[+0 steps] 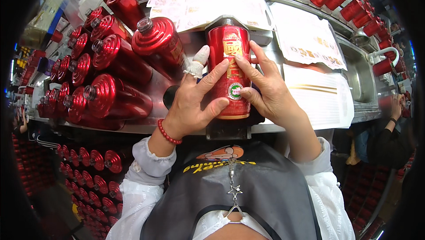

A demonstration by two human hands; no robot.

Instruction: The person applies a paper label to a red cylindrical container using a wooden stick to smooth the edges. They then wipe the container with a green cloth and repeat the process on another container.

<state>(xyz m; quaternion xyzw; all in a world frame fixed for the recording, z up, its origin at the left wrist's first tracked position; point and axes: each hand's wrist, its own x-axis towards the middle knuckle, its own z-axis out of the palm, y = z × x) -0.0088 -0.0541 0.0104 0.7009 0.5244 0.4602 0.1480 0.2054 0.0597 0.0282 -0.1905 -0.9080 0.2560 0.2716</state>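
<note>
A glossy red bottle (220,107) lies on its side in a dark cradle (229,133) before me, its neck end pointing away. Gold labels with writing run down its upper face, and a round green-and-white sticker sits near its base. With fingers spread, my left hand (194,95) rests on the bottle's left side, fingertip and thumb on the surface. A white knitted cover wraps one of its fingers, and a red bead bracelet circles the wrist. From the right, my right hand (265,84) presses fingertips on the gold label, its thumb by the round sticker.
Several upright red bottles (119,57) crowd the steel table at left. Label sheets (212,4) lie beyond the cradle, with more sheets (305,37) and white backing paper (315,97) at right. A steel sink (360,70) adjoins them. A co-worker's arm (393,120) shows far right.
</note>
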